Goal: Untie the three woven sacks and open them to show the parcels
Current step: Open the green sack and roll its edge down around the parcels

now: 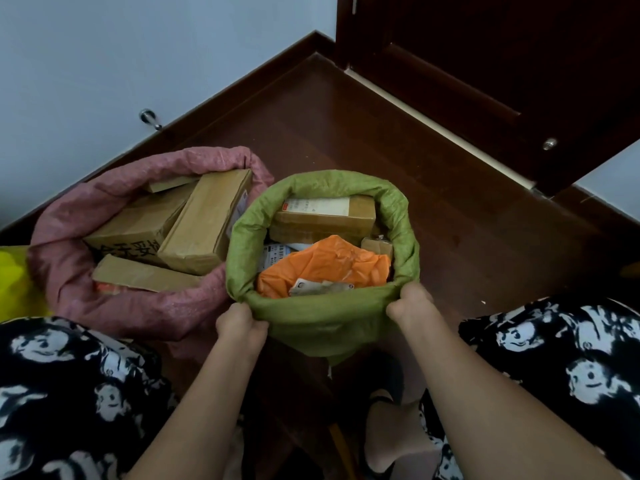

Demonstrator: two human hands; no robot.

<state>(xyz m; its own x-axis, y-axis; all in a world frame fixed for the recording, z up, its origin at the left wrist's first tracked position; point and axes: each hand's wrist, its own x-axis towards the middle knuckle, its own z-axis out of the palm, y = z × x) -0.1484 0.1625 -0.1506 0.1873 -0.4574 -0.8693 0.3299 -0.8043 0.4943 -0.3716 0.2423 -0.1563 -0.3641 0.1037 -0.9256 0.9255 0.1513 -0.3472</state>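
A green woven sack stands open on the floor in front of me, its mouth rolled down. Inside lie an orange plastic parcel and a taped cardboard box. My left hand grips the near rim of the green sack on its left side. My right hand grips the same rim on its right side. To the left, a pink woven sack also stands open with its rim rolled down, showing several brown cardboard boxes. A yellow sack shows partly at the far left edge.
Dark wooden floor runs to a white wall with a dark skirting board. A dark wooden door stands open at the upper right, and a metal door stop sits on the wall. My knees in black-and-white patterned cloth flank the sacks.
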